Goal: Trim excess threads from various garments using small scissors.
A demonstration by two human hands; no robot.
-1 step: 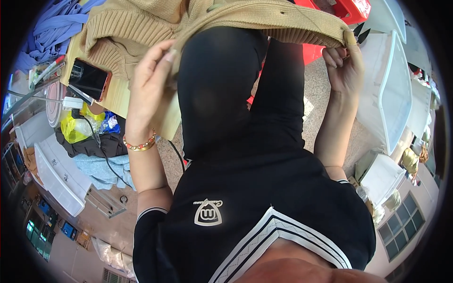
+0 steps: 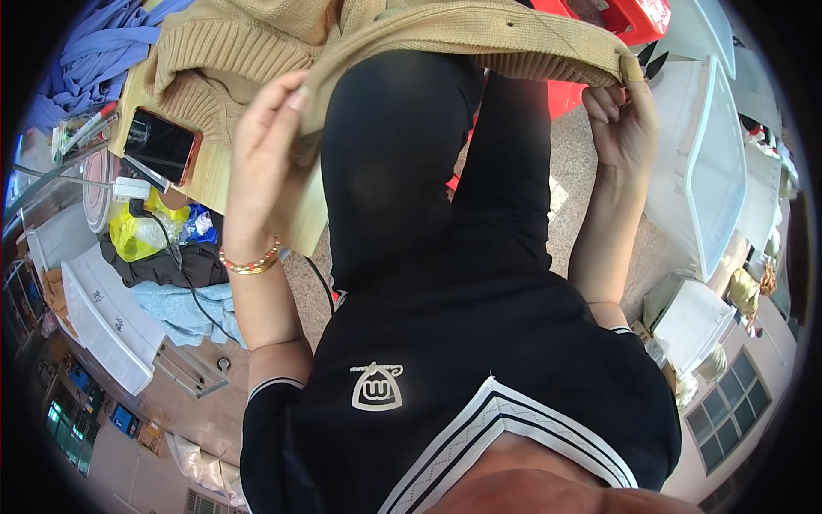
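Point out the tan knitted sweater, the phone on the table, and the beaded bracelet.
Tan knitted sweater [image 2: 479, 30]: head view, on its stretched ribbed hem.
Dark phone with orange case [image 2: 160, 144]: head view, middle of its screen.
Beaded bracelet [image 2: 250, 262]: head view, on the left wrist's band.

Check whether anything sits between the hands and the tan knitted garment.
Nothing visible does. The left hand and the right hand both already grip the ribbed edge of the tan knitted garment, stretched between them.

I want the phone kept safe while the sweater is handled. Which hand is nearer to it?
Left. The left hand grips the sweater hem just right of the phone; the right hand holds the hem's far end.
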